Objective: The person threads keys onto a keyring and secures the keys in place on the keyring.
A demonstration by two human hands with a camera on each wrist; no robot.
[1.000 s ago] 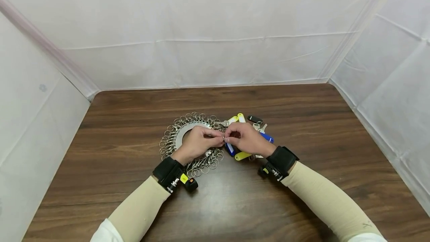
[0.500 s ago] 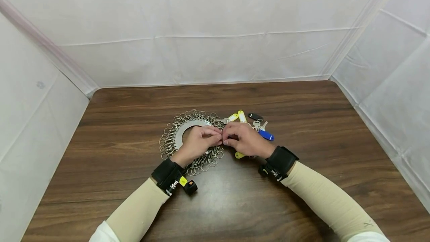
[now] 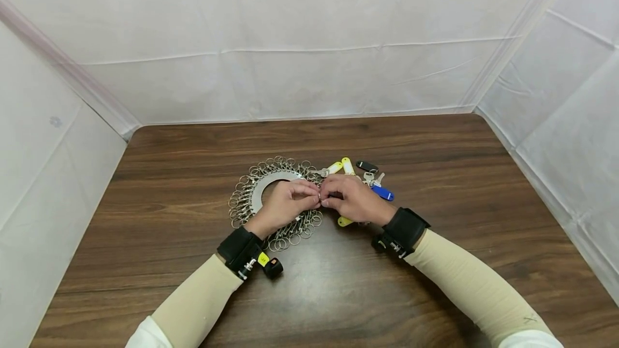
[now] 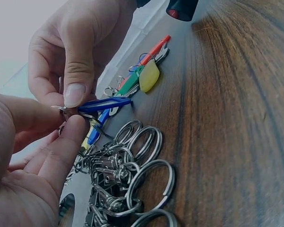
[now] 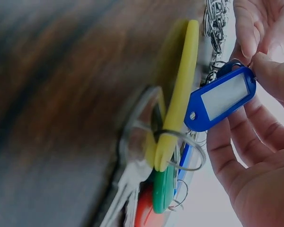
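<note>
My left hand and right hand meet fingertip to fingertip at the right side of a ring-shaped metal key holder. Between them is a small split ring, pinched by thumb and finger of each hand and mostly covered by the fingertips. From it hangs a blue key tag with a white label, close by my right fingers. Many clips and loose split rings fringe the key holder, partly beneath my left hand. In the head view the blue tag is hidden by my right hand.
Keys with tags lie around my right hand: yellow tags, a black tag, a blue tag. A green tag and a red tag show in the left wrist view. White sheeting encloses the brown table.
Both hands have shifted slightly left, staying together at the split ring. The blue tag seen below my right fingers a second ago is now hidden in the head view, which has tilted a little.
</note>
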